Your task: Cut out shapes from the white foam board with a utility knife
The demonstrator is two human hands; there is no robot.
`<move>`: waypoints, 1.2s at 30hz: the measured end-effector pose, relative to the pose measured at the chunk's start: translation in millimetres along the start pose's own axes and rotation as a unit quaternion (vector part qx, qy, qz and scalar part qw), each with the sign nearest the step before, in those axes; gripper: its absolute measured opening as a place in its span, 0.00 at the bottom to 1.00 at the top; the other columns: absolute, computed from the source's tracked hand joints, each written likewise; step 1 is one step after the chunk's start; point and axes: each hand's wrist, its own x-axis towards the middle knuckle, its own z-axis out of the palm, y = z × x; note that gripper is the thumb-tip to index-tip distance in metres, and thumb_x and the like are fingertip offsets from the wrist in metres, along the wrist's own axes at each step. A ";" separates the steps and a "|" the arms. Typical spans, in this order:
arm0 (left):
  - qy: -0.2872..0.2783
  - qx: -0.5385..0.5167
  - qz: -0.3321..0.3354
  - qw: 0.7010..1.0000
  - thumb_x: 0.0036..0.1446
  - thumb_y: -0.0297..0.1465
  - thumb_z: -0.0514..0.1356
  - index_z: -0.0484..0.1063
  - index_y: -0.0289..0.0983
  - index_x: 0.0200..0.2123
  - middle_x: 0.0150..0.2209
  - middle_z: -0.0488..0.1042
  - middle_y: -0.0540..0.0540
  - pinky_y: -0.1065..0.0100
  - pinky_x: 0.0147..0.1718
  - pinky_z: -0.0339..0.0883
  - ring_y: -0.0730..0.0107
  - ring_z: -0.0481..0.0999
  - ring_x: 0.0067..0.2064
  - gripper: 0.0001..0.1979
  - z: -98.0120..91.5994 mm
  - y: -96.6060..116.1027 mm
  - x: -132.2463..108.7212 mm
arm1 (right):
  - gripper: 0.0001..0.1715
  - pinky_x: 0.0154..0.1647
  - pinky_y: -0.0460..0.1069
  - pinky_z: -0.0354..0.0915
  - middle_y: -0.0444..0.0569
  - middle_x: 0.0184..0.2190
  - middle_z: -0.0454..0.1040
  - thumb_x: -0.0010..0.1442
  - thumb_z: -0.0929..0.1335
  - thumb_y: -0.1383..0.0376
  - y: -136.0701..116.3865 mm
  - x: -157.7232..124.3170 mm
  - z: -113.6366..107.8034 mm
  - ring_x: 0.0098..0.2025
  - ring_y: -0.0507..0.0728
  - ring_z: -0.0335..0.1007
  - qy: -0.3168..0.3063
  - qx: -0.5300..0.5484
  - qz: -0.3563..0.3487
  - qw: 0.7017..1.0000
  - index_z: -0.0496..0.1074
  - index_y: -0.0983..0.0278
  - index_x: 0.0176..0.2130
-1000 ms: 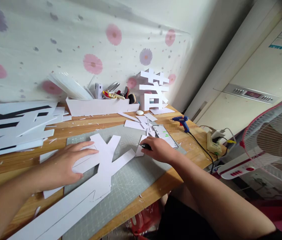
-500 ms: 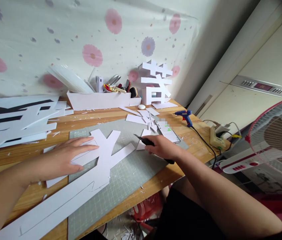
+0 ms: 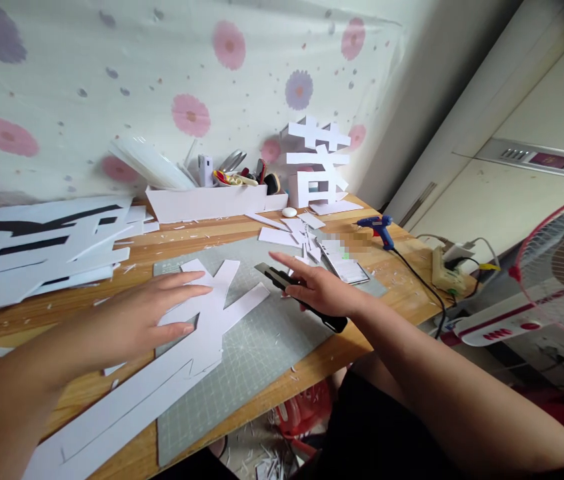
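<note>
My left hand (image 3: 137, 320) lies flat with fingers spread on a large white foam-board cut-out (image 3: 182, 353) that rests on a grey cutting mat (image 3: 262, 347). My right hand (image 3: 319, 290) is closed round a black utility knife (image 3: 302, 297), held just above the mat to the right of the cut-out, with the index finger stretched forward. The blade end points left toward the cut-out and the handle sticks out behind my palm.
A phone (image 3: 345, 263) and paper scraps (image 3: 282, 233) lie beyond my right hand. A blue glue gun (image 3: 377, 228) and a power strip (image 3: 445, 273) sit at the right edge. A white tool tray (image 3: 207, 200), a standing white character (image 3: 317, 163), stacked boards (image 3: 37, 247) and a fan (image 3: 557, 267) surround the wooden table.
My right hand took the knife off the mat by the phone and lifted it, moving left toward the cut-out. My left hand stayed pressed on the cut-out.
</note>
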 end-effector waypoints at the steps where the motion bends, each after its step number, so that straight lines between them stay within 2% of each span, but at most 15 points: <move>1: -0.004 0.019 0.003 1.000 0.64 0.42 0.57 0.77 0.51 0.62 0.70 0.71 0.44 0.45 0.64 0.69 0.47 0.75 0.67 0.24 -0.8 13.6 1.4 | 0.38 0.30 0.47 0.68 0.39 0.34 0.79 0.67 0.69 0.68 0.8 1.1 1.9 0.24 0.48 0.69 -0.015 0.034 -0.002 0.999 0.65 0.49 0.72; 3: -0.047 0.052 0.035 0.997 0.61 0.38 0.62 0.80 0.49 0.58 0.66 0.76 0.42 0.49 0.60 0.74 0.47 0.79 0.63 0.22 -1.3 45.6 4.1 | 0.26 0.27 0.45 0.66 0.40 0.33 0.77 0.66 0.69 0.66 3.9 3.2 4.8 0.24 0.47 0.69 -0.021 0.113 0.007 0.993 0.76 0.55 0.62; 5: -0.079 0.051 0.077 0.993 0.56 0.33 0.67 0.80 0.47 0.58 0.66 0.75 0.41 0.51 0.60 0.75 0.47 0.80 0.62 0.24 0.7 77.5 7.5 | 0.18 0.28 0.46 0.69 0.42 0.32 0.78 0.64 0.71 0.63 7.6 5.0 6.0 0.25 0.49 0.72 0.016 0.224 0.020 0.974 0.80 0.61 0.53; 8: -0.100 0.052 0.119 0.986 0.53 0.33 0.73 0.80 0.41 0.58 0.66 0.75 0.33 0.46 0.57 0.78 0.40 0.78 0.63 0.27 9.2 110.9 16.5 | 0.21 0.38 0.52 0.77 0.47 0.36 0.81 0.60 0.72 0.62 10.3 6.6 3.1 0.32 0.54 0.78 0.099 0.396 0.004 0.913 0.77 0.62 0.53; 10: -0.092 0.080 0.115 0.986 0.54 0.33 0.74 0.78 0.35 0.60 0.65 0.74 0.28 0.43 0.58 0.76 0.36 0.76 0.64 0.30 17.4 119.7 25.2 | 0.26 0.45 0.55 0.78 0.49 0.39 0.82 0.57 0.71 0.63 10.0 6.6 -1.3 0.37 0.57 0.81 0.155 0.453 -0.021 0.878 0.74 0.60 0.56; 12: -0.077 0.109 0.097 0.986 0.54 0.34 0.75 0.75 0.31 0.62 0.67 0.71 0.25 0.42 0.61 0.73 0.34 0.74 0.66 0.33 26.5 119.7 33.8 | 0.31 0.49 0.57 0.77 0.50 0.41 0.81 0.55 0.70 0.64 9.5 6.1 -5.5 0.42 0.59 0.81 0.202 0.460 -0.029 0.864 0.72 0.58 0.59; 15: -0.069 0.110 0.072 0.989 0.56 0.36 0.75 0.72 0.29 0.64 0.71 0.66 0.25 0.43 0.64 0.71 0.34 0.70 0.69 0.36 40.1 112.1 41.6 | 0.34 0.49 0.55 0.76 0.49 0.42 0.80 0.54 0.72 0.64 10.1 6.6 -6.7 0.45 0.58 0.80 0.223 0.442 -0.023 0.869 0.70 0.57 0.60; 17: -0.067 0.099 0.070 0.990 0.57 0.38 0.75 0.71 0.29 0.65 0.72 0.64 0.26 0.42 0.65 0.70 0.35 0.68 0.70 0.37 47.2 106.8 43.0 | 0.32 0.46 0.53 0.76 0.47 0.40 0.79 0.53 0.76 0.62 11.8 9.3 -2.1 0.43 0.57 0.80 0.215 0.440 -0.029 0.871 0.71 0.56 0.56; 20: -0.062 0.099 0.090 0.989 0.57 0.44 0.75 0.71 0.29 0.65 0.72 0.62 0.26 0.39 0.64 0.70 0.32 0.68 0.70 0.39 51.5 102.5 42.9 | 0.33 0.37 0.50 0.74 0.40 0.31 0.75 0.45 0.83 0.56 16.3 17.9 11.5 0.32 0.53 0.76 0.203 0.456 -0.051 0.865 0.72 0.57 0.47; 22: -0.061 0.107 0.103 0.987 0.56 0.46 0.75 0.71 0.29 0.65 0.72 0.63 0.25 0.37 0.63 0.71 0.31 0.69 0.69 0.41 50.5 101.8 42.9 | 0.33 0.28 0.47 0.70 0.36 0.24 0.70 0.42 0.84 0.51 21.0 25.6 22.2 0.25 0.50 0.70 0.201 0.450 -0.058 0.868 0.71 0.58 0.41; 25: -0.070 0.127 0.116 0.982 0.56 0.49 0.74 0.71 0.28 0.66 0.72 0.63 0.25 0.37 0.63 0.71 0.31 0.70 0.69 0.43 46.9 102.3 42.9 | 0.30 0.20 0.45 0.59 0.36 0.18 0.66 0.45 0.82 0.44 28.5 36.4 35.3 0.19 0.49 0.63 0.201 0.399 -0.028 0.894 0.72 0.61 0.34; 29: -0.079 0.143 0.125 0.979 0.56 0.50 0.74 0.69 0.26 0.67 0.72 0.61 0.23 0.38 0.63 0.70 0.31 0.70 0.69 0.45 43.9 103.8 43.8 | 0.33 0.18 0.46 0.50 0.38 0.16 0.62 0.54 0.72 0.36 30.8 45.6 41.1 0.17 0.49 0.55 0.207 0.325 0.014 0.923 0.76 0.63 0.30; 31: -0.087 0.144 0.124 0.978 0.56 0.50 0.73 0.69 0.26 0.67 0.72 0.61 0.23 0.38 0.63 0.70 0.30 0.70 0.69 0.45 43.2 105.0 45.2 | 0.28 0.19 0.47 0.51 0.39 0.17 0.62 0.54 0.71 0.40 28.2 48.6 40.2 0.19 0.50 0.55 0.218 0.269 0.003 0.938 0.76 0.63 0.29; 34: -0.093 0.139 0.118 0.979 0.57 0.49 0.74 0.68 0.25 0.67 0.71 0.62 0.22 0.38 0.64 0.70 0.30 0.69 0.69 0.46 43.0 105.8 47.2 | 0.13 0.25 0.48 0.59 0.41 0.21 0.67 0.50 0.74 0.55 25.8 51.5 38.9 0.25 0.51 0.62 0.238 0.170 -0.033 0.956 0.73 0.61 0.28; 36: -0.090 0.127 0.110 0.982 0.57 0.47 0.74 0.67 0.24 0.68 0.71 0.64 0.22 0.40 0.64 0.71 0.32 0.69 0.70 0.46 43.4 105.3 47.6 | 0.11 0.30 0.49 0.65 0.41 0.24 0.70 0.49 0.74 0.59 28.0 51.9 39.3 0.27 0.53 0.66 0.255 0.127 -0.057 0.957 0.70 0.60 0.30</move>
